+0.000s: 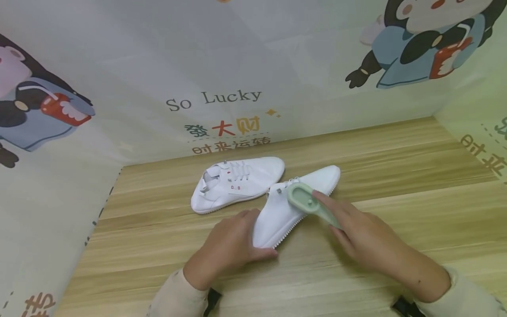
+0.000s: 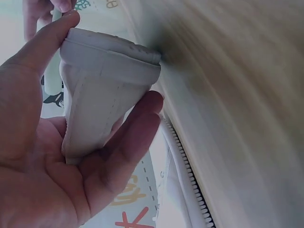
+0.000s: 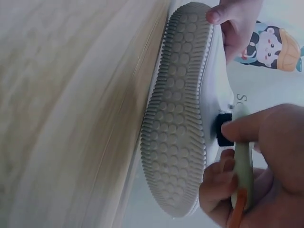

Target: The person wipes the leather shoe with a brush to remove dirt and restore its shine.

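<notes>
3 pale printed walls [image 1: 317, 101] enclose a wood-grain surface [image 1: 404, 167] whose far edge climbs rightward across mid-frame. A blue-clad cartoon figure [image 1: 35, 132] with a red cup occupies the upper left, a similar figure [image 1: 412, 57] the upper right. Left of upper centre, "So Lucky" lettering [image 1: 222, 97] sits above coloured Chinese characters [image 1: 222, 127]. Light falls softly, yellower at right.

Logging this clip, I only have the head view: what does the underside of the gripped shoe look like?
Observer: In the right wrist view, the sole of the white shoe has rows of round bumps.
Operator: What is on the shoe-facing side of the green tool?
Observer: A dark block, perhaps bristles; I can't make out the texture.
Operator: Any other colour on that tool?
Observer: An orange piece shows at its lower end in that same view.
</notes>
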A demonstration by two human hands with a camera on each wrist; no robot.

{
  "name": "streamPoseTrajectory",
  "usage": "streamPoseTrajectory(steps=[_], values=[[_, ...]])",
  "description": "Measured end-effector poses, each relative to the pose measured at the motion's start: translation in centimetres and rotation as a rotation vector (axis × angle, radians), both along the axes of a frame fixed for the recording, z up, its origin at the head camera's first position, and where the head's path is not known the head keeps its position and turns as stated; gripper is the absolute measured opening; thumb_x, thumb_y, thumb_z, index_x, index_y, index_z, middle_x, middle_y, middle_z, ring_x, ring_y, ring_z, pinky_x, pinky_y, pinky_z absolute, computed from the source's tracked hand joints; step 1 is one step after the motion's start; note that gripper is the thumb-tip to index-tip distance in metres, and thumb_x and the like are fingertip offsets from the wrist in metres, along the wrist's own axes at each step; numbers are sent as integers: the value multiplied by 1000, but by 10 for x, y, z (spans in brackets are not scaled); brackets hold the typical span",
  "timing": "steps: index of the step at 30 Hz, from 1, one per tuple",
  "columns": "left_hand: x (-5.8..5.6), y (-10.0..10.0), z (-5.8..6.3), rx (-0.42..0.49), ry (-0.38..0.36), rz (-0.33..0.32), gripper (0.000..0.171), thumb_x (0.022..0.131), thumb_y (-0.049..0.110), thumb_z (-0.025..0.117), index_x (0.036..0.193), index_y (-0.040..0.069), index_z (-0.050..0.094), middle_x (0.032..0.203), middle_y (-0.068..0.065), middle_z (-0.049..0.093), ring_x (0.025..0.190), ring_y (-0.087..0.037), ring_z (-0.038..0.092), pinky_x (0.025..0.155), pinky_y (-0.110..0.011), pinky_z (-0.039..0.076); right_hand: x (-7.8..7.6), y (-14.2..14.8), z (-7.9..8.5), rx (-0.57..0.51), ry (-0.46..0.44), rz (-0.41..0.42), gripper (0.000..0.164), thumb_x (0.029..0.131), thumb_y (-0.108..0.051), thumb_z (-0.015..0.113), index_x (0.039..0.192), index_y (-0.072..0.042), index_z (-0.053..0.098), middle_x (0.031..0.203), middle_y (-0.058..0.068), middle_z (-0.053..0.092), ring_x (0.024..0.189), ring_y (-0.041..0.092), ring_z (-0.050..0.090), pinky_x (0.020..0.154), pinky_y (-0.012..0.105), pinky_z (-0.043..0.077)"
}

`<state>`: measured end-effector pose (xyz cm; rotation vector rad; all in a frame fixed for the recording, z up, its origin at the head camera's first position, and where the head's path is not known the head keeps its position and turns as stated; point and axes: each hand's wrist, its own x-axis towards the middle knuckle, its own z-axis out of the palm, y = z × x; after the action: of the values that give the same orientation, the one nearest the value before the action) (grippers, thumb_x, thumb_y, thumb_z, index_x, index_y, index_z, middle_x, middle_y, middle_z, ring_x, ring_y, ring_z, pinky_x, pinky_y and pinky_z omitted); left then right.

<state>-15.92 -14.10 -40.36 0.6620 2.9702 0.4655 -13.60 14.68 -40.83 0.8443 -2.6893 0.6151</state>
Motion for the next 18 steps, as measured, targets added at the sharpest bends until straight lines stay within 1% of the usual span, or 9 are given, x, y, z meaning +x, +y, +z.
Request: streamPoseTrajectory(steps=[2,3,6,8,10,13,15,17,18], values=[[-1,0,0,10,-9,-5,72,65,60,86,115,14,61,89,7,60,72,-10,54,60,-26,43,0,0,0,3,-35,25,81,89,-9,72,157,-24,30,122,10,65,91,21,68,72,39,58],[-1,0,0,15,-10,-9,70,65,59,86,113,15,62,88,7,59,72,-9,53,60,-26,43,0,-1,0,3,-47,60,81,90,-9,71,157,-24,28,124,9,65,92,20,69,74,39,58],[-1,1,-1,15,1,-19,67,64,59,87,109,15,62,86,8,58,70,-9,52,58,-25,42,3,-1,-3,10,-62,173,81,90,-11,71,157,-24,28,120,2,64,84,9,63,71,33,57],[-1,1,-1,13,8,-23,66,64,59,87,108,16,62,85,8,57,69,-9,52,57,-25,42,4,-2,-4,24,-56,209,82,90,-12,71,158,-27,27,119,-2,64,81,5,61,70,31,57],[-1,1,0,10,7,-20,67,64,60,86,109,16,62,86,8,57,69,-9,52,57,-26,41,4,0,-3,42,-40,191,83,90,-12,72,158,-28,27,112,-4,63,74,2,55,65,27,54],[-1,1,0,7,-5,-13,70,64,60,86,112,15,62,87,7,58,69,-10,52,58,-26,42,2,4,2,59,-21,115,84,89,-9,72,158,-28,27,107,0,64,73,6,56,63,28,53],[-1,0,1,4,-14,-5,71,65,61,85,114,15,61,88,7,58,70,-10,53,58,-27,42,-1,8,4,55,-20,53,86,89,-7,72,158,-28,25,110,6,66,77,12,62,65,32,55],[-1,0,1,4,-23,0,71,65,60,85,113,15,61,88,7,58,70,-10,52,59,-28,42,-4,10,6,41,-30,-2,87,89,-6,71,159,-26,23,117,15,66,85,23,69,69,39,58],[-1,0,1,4,-25,1,70,65,60,85,113,15,61,88,8,58,70,-10,52,59,-28,42,-5,12,6,35,-37,-23,87,89,-6,71,159,-25,22,120,18,65,89,28,70,69,43,58]])
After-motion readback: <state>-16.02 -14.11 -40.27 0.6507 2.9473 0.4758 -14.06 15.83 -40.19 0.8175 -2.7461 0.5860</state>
